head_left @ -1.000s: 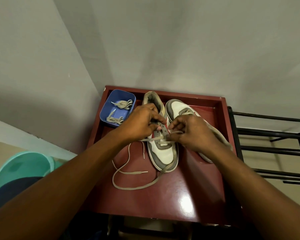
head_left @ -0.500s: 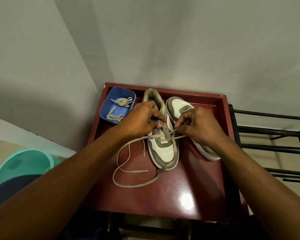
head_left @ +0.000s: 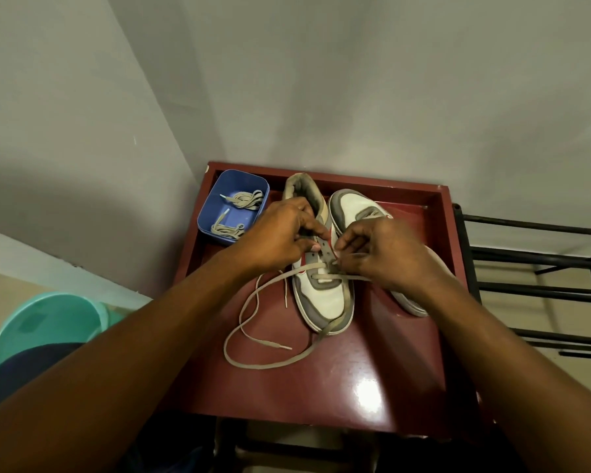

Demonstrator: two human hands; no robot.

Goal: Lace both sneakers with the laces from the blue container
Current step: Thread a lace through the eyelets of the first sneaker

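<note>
- The left hand (head_left: 280, 233) lies over the collar end of the middle sneaker (head_left: 325, 298). Its fingers are curled and grip the upper beside the eyelet row, and the hand covers that side of the shoe.
- The right hand (head_left: 386, 254) has its fingers bent, with thumb and forefinger pinched together on the beige lace (head_left: 249, 302) at the eyelets. The lace end inside the pinch is hidden.
- The lace crosses the lowest eyelets, and one strand runs under the right hand.
- The rest of the lace trails left in a loose loop on the counter (head_left: 389, 370) and passes by the toe. A free tip lies in front of the shoe, but which strand leads to it is hard to follow.
- The second sneaker (head_left: 355, 206) stands just beside the middle one, on its right. The right hand and wrist cover its middle, so only its two ends show. I cannot tell whether the two shoes touch.
- The blue container (head_left: 232, 189) sits in the counter's far left corner, close to the left hand. Two bundled spare laces (head_left: 246, 201) lie inside it.
- The counter is dark red and glossy with a raised rim, and both forearms cross its near edge.
- A teal basin (head_left: 45, 322) at lower left is partly hidden behind dark cloth.
- A black rack (head_left: 533, 261) on the right is cut off by the frame edge.
</note>
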